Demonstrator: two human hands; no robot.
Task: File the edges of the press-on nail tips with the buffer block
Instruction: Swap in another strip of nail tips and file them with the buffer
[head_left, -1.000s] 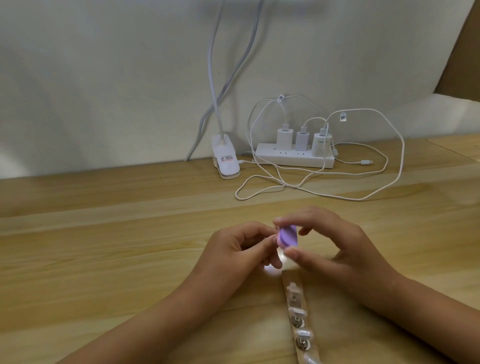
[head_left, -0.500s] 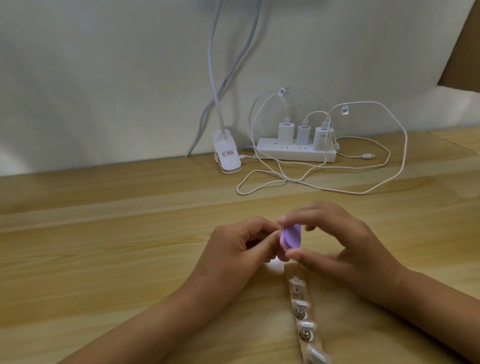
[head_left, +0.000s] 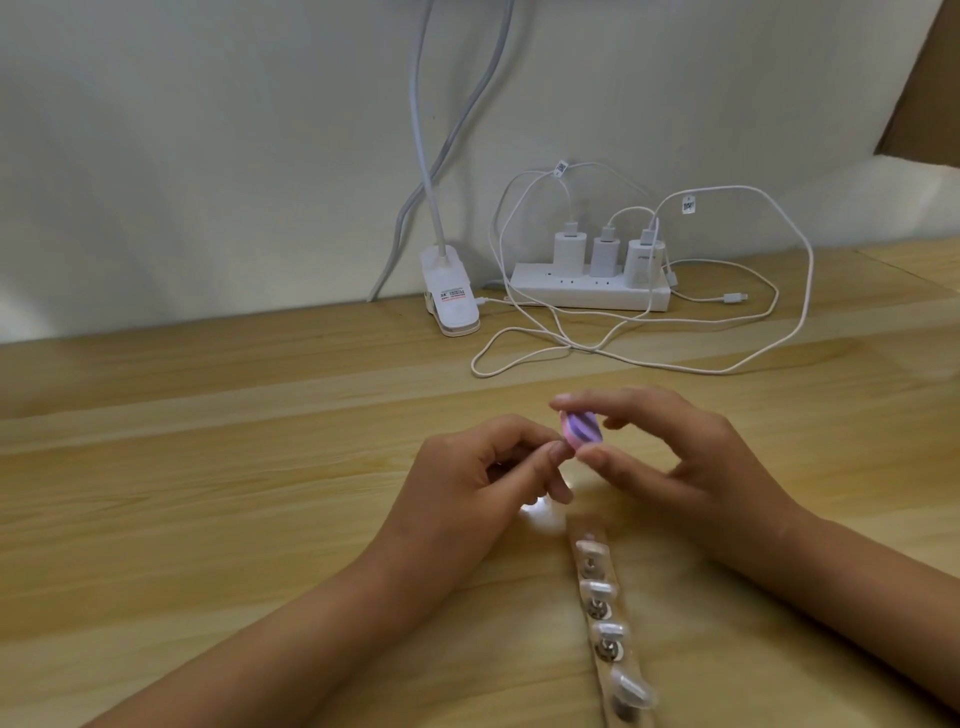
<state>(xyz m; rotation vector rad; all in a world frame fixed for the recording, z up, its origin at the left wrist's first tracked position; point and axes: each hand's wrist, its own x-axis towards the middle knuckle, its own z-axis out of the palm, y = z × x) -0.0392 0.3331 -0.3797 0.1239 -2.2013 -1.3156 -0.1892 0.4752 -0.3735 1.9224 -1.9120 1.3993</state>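
A small purple and pink buffer block (head_left: 737, 430) is pinched between the index finger and thumb of my right hand (head_left: 691, 457), just above the wooden table (head_left: 208, 467). My left hand (head_left: 483, 483) sits right beside it, fingers curled and thumb tip against the block's left edge. Whatever my left fingers pinch is hidden; no nail tip shows there. A narrow wooden strip (head_left: 618, 670) lies below my hands, carrying several clear press-on nail tips (head_left: 610, 631) on small metal mounts.
At the back against the wall stand a white power strip (head_left: 589, 293) with three chargers, loose white cables (head_left: 649, 358) looping onto the table, and a white lamp clamp (head_left: 449, 299).
The block has tilted in my right fingers, its striped side edge now facing up. Both hands stay close together above the strip's top end.
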